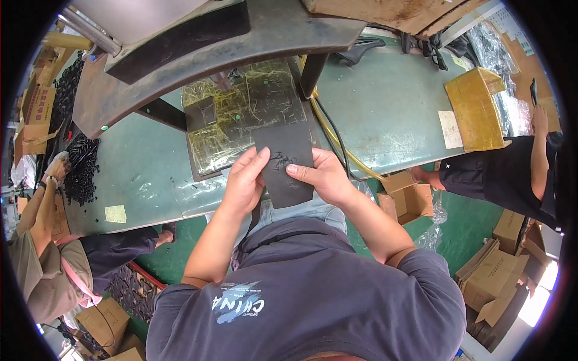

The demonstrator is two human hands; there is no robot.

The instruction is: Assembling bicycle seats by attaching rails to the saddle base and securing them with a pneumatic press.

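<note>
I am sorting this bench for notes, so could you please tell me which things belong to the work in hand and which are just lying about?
In hand:
left hand
right hand
dark sheet held between them
scratched cutting plate under the press

Lying about:
yellow box
open carton
pile of black parts
black cable

A green counter stretches out past the hands, and a dark metal machine arm hangs over it. Just beyond the hands lies a scratched, yellowish plate. To their right run a black cable and a yellow hose; farther right stands a yellow box. Below that an open cardboard carton sits on the green floor. Far left of the hands lies a heap of small black parts.
</note>
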